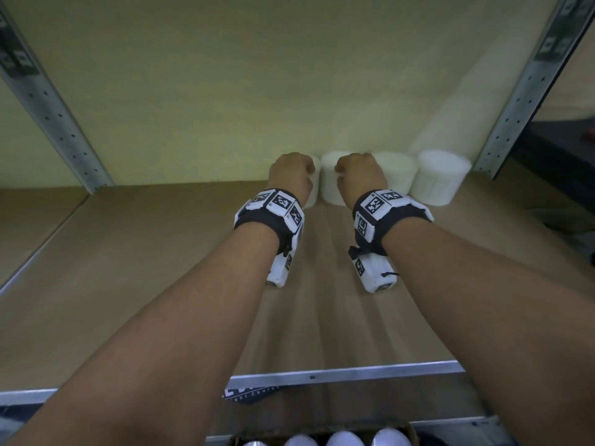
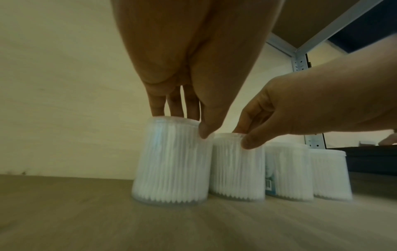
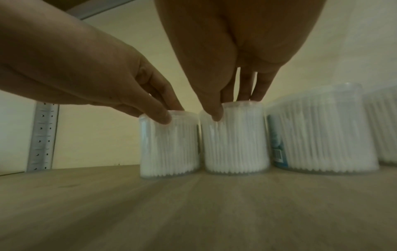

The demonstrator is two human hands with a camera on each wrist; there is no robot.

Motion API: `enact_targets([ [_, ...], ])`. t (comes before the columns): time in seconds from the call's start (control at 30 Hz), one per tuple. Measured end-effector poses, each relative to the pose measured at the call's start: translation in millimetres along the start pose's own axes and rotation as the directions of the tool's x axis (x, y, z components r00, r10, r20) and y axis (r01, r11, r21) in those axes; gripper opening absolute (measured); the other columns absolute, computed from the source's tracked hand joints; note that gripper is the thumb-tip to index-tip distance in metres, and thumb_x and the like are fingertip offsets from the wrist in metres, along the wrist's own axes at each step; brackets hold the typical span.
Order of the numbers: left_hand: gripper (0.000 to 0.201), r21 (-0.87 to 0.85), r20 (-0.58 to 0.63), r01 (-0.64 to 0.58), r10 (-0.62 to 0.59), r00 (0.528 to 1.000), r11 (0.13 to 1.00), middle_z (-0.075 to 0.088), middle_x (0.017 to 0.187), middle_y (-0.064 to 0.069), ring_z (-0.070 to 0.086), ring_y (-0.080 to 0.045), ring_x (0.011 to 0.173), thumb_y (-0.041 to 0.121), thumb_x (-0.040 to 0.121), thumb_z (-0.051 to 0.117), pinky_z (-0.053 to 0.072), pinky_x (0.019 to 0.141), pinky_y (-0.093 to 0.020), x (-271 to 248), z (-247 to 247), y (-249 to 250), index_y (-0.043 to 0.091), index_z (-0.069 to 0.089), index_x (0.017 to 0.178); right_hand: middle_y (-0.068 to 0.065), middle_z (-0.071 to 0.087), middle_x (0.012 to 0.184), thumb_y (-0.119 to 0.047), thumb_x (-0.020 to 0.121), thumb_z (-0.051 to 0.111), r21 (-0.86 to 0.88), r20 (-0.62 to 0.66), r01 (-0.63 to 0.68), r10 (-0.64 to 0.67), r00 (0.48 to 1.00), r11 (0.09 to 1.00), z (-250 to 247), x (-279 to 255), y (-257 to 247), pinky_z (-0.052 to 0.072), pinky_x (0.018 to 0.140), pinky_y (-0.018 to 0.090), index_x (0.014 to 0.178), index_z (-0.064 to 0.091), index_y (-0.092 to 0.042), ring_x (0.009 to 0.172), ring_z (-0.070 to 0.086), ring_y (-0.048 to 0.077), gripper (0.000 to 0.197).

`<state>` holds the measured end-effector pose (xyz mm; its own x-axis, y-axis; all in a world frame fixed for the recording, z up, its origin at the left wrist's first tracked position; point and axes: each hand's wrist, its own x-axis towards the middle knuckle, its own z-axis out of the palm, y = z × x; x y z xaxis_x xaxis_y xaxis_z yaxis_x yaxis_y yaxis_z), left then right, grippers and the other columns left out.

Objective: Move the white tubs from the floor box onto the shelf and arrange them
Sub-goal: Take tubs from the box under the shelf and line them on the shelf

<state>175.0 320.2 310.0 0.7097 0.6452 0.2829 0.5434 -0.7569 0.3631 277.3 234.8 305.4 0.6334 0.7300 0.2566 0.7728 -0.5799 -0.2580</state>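
Several white tubs of cotton swabs stand upright in a row at the back of the shelf (image 1: 128, 284). My left hand (image 2: 187, 124) grips the leftmost tub (image 2: 171, 163) from above, thumb on its front rim and fingers behind. My right hand (image 3: 232, 107) holds the second tub (image 3: 235, 142) the same way. Both tubs rest on the board, close together. In the head view my left hand (image 1: 291, 172) hides most of the leftmost tub (image 1: 314, 191), and my right hand (image 1: 357, 172) covers part of the second tub (image 1: 331, 185).
Two more tubs (image 1: 397, 172) (image 1: 439, 177) stand to the right, near the right metal upright (image 1: 528, 88). A left upright (image 1: 48, 104) and the front rail (image 1: 338, 373) frame the shelf. Below, the floor box shows several white tub tops (image 1: 341, 439).
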Motion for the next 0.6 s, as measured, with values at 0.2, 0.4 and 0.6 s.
enact_targets([
  [0.2, 0.043, -0.024, 0.081, -0.064, 0.066, 0.995, 0.998, 0.054, 0.138, -0.01, 0.048, -0.026, 0.129, 0.015, 0.091, 0.057, 0.037, 0.106, -0.03, -3.9, -12.5, -5.2, 0.01, 0.055, 0.133, 0.016, 0.057, 0.126, -0.001, 0.088, 0.048, 0.018, 0.073, 0.022, -0.024, 0.997, 1.0, -9.6, -3.9, 0.3, 0.045, 0.098, 0.037, 0.124, 0.058, -0.002, 0.124, 0.044, 0.031, 0.037],
  [0.4, 0.052, -0.066, 0.102, -0.071, 0.077, 0.992, 0.995, 0.048, 0.142, -0.008, 0.044, -0.023, 0.132, 0.023, 0.09, 0.061, 0.033, 0.107, -0.027, -36.5, -46.6, -6.0, 0.012, 0.048, 0.139, 0.011, 0.056, 0.129, -0.016, 0.087, 0.054, 0.072, 0.033, 0.021, -0.023, 0.999, 0.997, -36.1, -38.7, 12.6, 0.045, 0.1, 0.036, 0.132, 0.054, -0.016, 0.122, 0.048, 0.028, 0.045],
  [0.6, 0.054, -0.054, 0.136, -0.038, 0.046, 0.99, 0.998, 0.051, 0.138, -0.008, 0.05, -0.022, 0.127, 0.024, 0.085, 0.065, 0.038, 0.106, -0.028, -106.0, -70.2, 16.9, 0.013, 0.05, 0.136, 0.011, 0.061, 0.125, -0.025, 0.082, 0.052, 0.107, 0.098, -0.011, 0.001, 0.995, 0.994, -67.5, -112.9, 20.7, 0.049, 0.1, 0.039, 0.123, 0.061, -0.019, 0.113, 0.058, 0.031, 0.042],
])
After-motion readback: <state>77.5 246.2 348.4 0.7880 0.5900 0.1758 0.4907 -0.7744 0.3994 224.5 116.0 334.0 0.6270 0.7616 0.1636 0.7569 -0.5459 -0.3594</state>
